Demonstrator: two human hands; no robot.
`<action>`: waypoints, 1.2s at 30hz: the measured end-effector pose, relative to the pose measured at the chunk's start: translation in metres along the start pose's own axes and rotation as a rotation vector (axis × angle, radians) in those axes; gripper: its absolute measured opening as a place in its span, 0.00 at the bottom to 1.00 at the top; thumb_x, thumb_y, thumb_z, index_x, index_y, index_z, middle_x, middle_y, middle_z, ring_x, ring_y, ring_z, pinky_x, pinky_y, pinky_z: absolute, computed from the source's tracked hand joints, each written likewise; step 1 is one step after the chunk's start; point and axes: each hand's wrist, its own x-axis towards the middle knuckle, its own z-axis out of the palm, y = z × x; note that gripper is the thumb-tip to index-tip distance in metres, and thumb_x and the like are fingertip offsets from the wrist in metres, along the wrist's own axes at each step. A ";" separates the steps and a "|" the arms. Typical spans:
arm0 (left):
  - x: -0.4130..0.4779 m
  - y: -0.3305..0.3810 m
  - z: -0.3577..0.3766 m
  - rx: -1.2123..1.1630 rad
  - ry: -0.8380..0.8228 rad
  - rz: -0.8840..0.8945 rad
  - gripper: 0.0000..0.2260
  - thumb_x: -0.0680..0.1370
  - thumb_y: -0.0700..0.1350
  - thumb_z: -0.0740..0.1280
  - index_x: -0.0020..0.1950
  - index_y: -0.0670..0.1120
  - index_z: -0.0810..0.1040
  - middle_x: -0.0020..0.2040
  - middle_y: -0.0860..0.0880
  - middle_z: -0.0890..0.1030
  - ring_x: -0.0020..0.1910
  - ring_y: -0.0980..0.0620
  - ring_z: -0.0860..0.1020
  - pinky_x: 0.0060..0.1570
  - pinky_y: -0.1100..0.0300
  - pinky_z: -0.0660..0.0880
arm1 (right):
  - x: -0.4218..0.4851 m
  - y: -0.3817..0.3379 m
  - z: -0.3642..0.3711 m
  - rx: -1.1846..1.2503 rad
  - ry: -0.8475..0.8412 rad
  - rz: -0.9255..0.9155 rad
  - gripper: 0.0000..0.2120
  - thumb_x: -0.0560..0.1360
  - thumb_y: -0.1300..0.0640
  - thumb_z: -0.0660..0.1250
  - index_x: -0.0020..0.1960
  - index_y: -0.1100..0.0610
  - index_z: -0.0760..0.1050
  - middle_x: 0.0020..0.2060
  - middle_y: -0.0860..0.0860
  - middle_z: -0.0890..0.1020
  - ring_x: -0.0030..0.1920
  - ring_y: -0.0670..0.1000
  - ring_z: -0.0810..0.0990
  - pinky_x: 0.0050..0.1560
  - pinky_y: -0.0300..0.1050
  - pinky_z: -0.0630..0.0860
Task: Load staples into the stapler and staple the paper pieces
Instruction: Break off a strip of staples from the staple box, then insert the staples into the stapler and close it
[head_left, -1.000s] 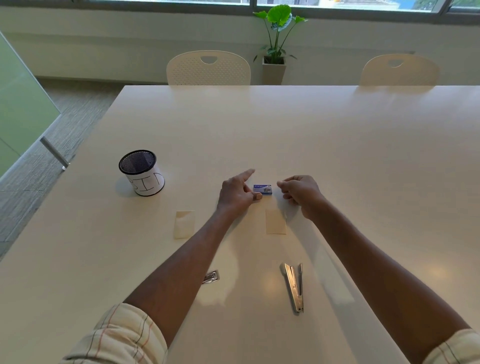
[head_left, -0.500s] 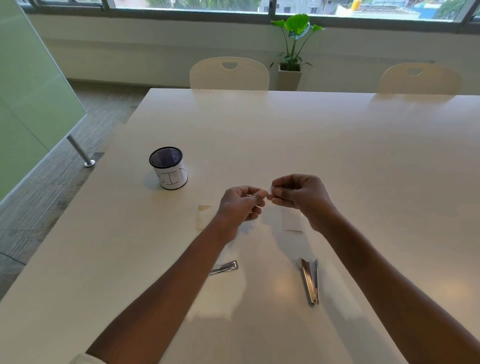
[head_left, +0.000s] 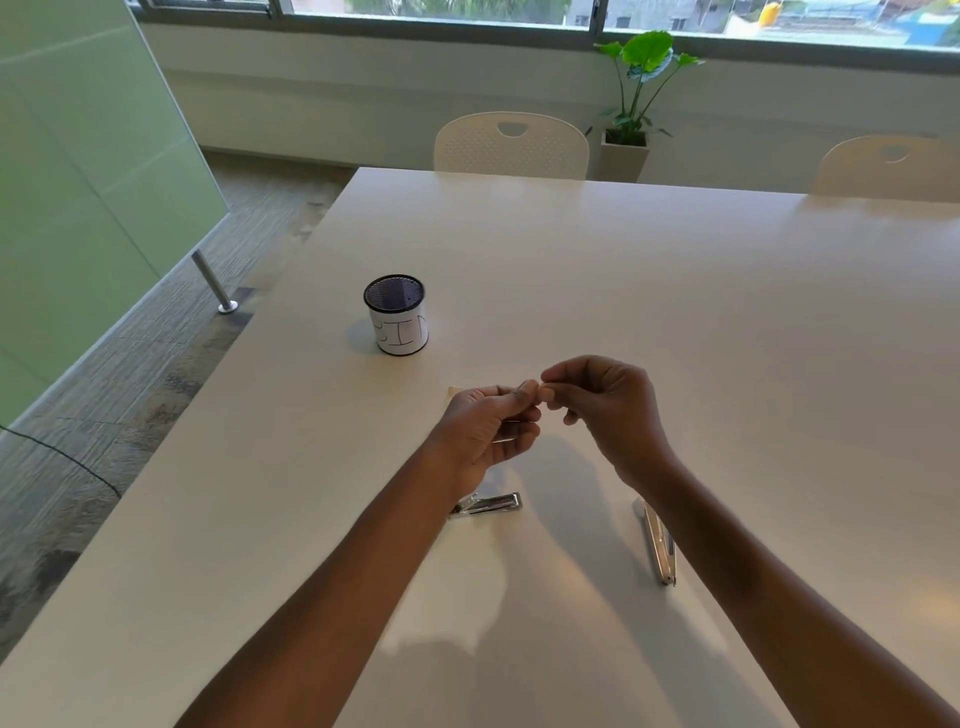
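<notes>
My left hand (head_left: 483, 436) and my right hand (head_left: 608, 410) are lifted above the white table (head_left: 727, 322), fingertips pinched together at one spot. The small blue staple box is hidden between those fingertips. A silver stapler (head_left: 657, 545) lies opened out on the table under my right forearm. A second shiny metal piece (head_left: 488, 504) lies beneath my left wrist. Only a corner of one beige paper piece (head_left: 454, 391) peeks out beyond my left hand; the other piece is hidden behind my hands.
A black mesh pen cup (head_left: 397, 317) with a white label stands to the far left of my hands. The table's left edge (head_left: 249, 353) drops to the floor. Two pale chairs (head_left: 511, 143) and a potted plant (head_left: 631, 104) sit beyond the far edge.
My hands picked the blue staple box off the table and raised it, closing together around it. The view shifted left and up.
</notes>
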 end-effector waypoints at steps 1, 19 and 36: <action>-0.003 0.000 -0.002 0.000 0.002 -0.002 0.11 0.81 0.48 0.76 0.54 0.40 0.87 0.40 0.47 0.85 0.36 0.52 0.84 0.37 0.61 0.84 | -0.001 0.000 0.003 0.004 -0.012 -0.009 0.04 0.76 0.64 0.80 0.50 0.61 0.88 0.38 0.54 0.89 0.38 0.50 0.86 0.36 0.41 0.81; -0.047 -0.012 -0.045 0.212 0.062 0.065 0.07 0.81 0.47 0.76 0.50 0.44 0.87 0.38 0.47 0.83 0.32 0.53 0.79 0.33 0.64 0.78 | -0.033 0.008 0.028 -0.188 -0.154 -0.075 0.07 0.74 0.62 0.82 0.49 0.53 0.89 0.42 0.49 0.89 0.40 0.47 0.85 0.40 0.40 0.81; -0.074 -0.062 -0.086 1.167 0.336 0.393 0.17 0.69 0.48 0.85 0.57 0.54 0.89 0.52 0.56 0.86 0.54 0.52 0.81 0.58 0.48 0.80 | -0.079 0.038 0.054 -0.605 -0.240 -0.145 0.08 0.75 0.57 0.82 0.53 0.50 0.90 0.51 0.48 0.86 0.53 0.52 0.82 0.55 0.59 0.80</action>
